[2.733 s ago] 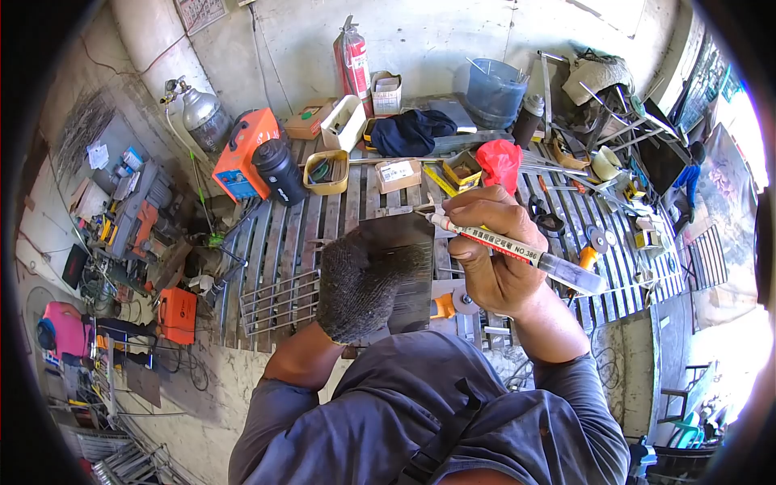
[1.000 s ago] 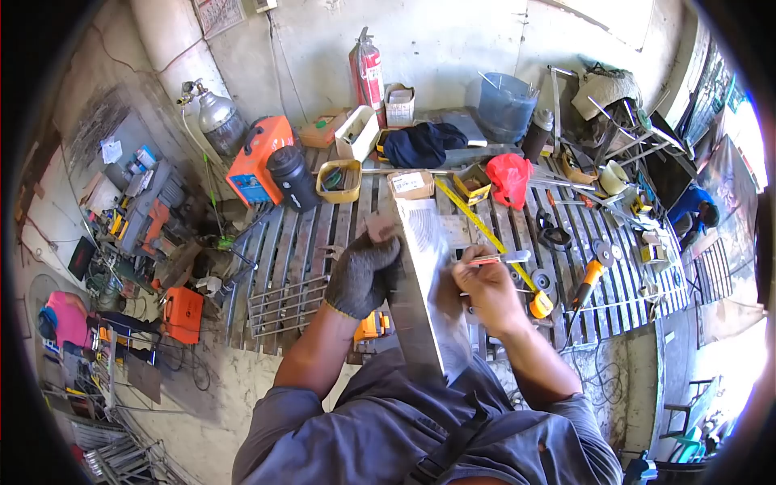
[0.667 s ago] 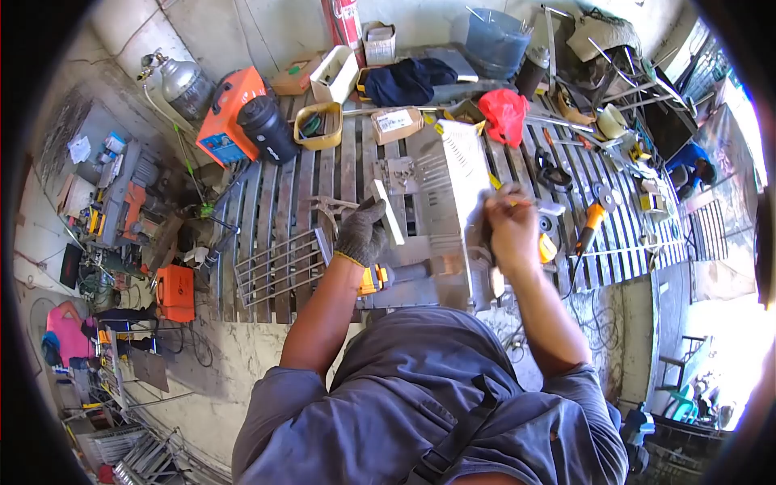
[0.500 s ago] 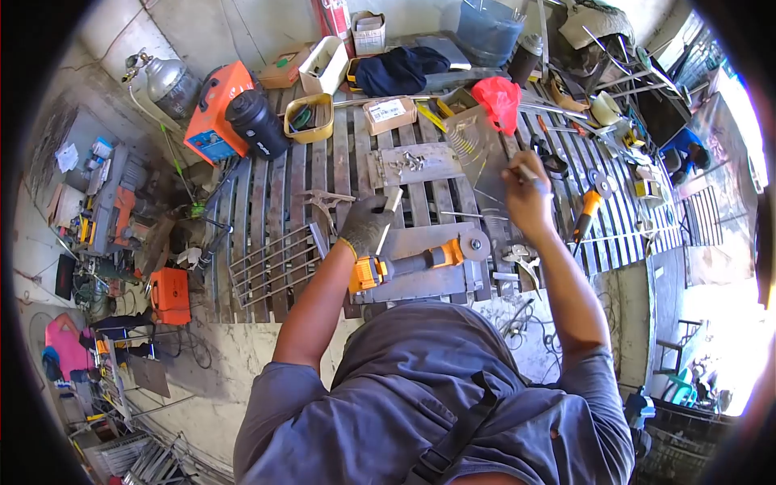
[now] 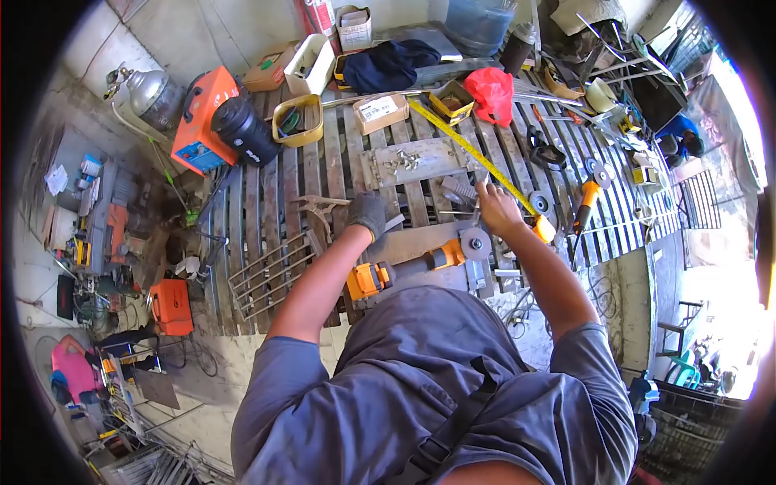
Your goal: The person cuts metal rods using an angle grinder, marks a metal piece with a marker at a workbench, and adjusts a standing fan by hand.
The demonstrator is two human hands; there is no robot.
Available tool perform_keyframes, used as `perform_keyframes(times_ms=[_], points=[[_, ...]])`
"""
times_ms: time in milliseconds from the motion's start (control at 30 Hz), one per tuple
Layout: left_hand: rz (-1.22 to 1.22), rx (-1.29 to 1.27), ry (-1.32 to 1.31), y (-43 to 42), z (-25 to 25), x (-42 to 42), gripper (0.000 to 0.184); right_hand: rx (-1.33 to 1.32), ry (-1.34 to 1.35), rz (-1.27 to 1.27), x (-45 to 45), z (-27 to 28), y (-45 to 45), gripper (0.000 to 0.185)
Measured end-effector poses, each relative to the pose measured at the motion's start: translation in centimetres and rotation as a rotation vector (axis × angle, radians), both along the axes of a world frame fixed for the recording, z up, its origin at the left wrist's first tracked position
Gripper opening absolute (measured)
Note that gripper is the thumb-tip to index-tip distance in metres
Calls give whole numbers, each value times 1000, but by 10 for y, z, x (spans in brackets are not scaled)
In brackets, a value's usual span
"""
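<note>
My gloved left hand [image 5: 368,213] curls by a metal strip [image 5: 394,222]; my bare right hand [image 5: 499,208] half-curls beside a tape measure [image 5: 477,153]. I can't tell what either holds.

A metalworking workshop: yellow-and-black angle grinder [image 5: 414,266] near the front edge of a slatted, grey-brown workbench [image 5: 333,171], boxy orange welding machine [image 5: 208,111] and silver gas cylinder [image 5: 157,97] by its far left corner.

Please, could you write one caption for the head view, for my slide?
A gloved left hand and bare right hand over a slatted bench, one angle grinder lying lower in the frame.
</note>
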State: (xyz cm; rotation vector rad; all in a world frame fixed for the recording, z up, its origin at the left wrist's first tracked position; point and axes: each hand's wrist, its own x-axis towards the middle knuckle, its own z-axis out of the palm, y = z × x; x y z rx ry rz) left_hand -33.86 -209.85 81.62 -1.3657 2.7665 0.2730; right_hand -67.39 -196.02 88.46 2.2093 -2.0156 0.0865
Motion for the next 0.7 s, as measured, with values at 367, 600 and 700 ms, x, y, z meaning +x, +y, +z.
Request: perform_keyframes(times_ms=[367, 600, 700], points=[[-47, 139, 598, 85, 158, -50, 21, 12, 25, -110, 81, 90, -32, 15], [71, 325, 1096, 78, 161, -15, 17, 114, -1153, 81, 69, 189, -11, 48], [19, 138, 1147, 88, 188, -16, 16, 47, -1525, 104, 94, 198, 7, 24]])
